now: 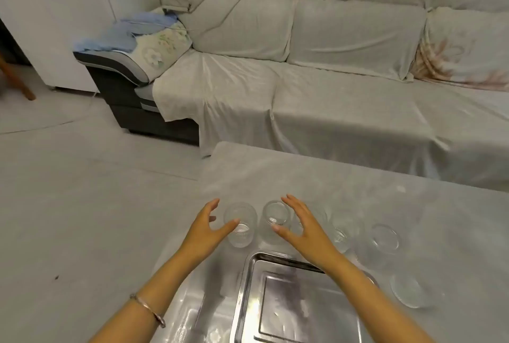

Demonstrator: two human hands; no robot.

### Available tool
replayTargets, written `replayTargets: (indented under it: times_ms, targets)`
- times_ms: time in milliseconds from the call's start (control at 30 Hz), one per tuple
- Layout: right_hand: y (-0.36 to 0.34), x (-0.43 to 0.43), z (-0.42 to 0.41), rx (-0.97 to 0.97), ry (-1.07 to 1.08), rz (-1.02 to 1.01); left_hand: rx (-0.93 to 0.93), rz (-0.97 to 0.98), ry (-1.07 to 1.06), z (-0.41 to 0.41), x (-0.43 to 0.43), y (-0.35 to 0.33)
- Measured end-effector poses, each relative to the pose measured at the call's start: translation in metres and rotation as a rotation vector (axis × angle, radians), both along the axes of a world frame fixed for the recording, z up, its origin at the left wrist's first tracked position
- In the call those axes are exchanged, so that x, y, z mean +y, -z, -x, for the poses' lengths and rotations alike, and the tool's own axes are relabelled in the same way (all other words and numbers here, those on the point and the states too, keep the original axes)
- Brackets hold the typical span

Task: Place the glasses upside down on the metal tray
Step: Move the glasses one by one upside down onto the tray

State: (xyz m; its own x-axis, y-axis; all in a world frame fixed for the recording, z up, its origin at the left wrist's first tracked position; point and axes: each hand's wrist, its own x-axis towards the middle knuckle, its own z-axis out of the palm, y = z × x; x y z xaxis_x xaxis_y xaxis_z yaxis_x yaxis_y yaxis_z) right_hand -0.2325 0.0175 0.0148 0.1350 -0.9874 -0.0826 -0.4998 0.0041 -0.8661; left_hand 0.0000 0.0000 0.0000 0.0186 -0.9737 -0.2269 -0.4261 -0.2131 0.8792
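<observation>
Covered table (275, 177) | six upright glasses (239, 228) | one tray (248, 287) | left hand (205, 228), right hand (304, 228) spread, empty

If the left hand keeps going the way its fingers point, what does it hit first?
Probably the leftmost glass: the open left hand points forward and right, its thumb already by the rim. Depth is unclear.

We see both hands spread wide over the table (358, 177): left hand (205, 230) beside the far-left glass (239, 225), right hand (301, 228) by the next glass (275, 221). Metal tray (248, 282) near us, w/ more glasses (384, 239) to the right.
</observation>
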Motion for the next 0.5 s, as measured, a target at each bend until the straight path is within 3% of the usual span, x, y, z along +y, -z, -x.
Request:
replayTargets:
  times_ms: [267,500]
  targets:
    - [0.063,-0.026,-0.011,0.310,-0.038,0.251,0.044,0.105,0.079,0.011,-0.021,0.066]
    - [0.074,-0.028,-0.012,0.288,0.020,0.327,0.020,0.247,0.071,0.019,-0.025,0.086]
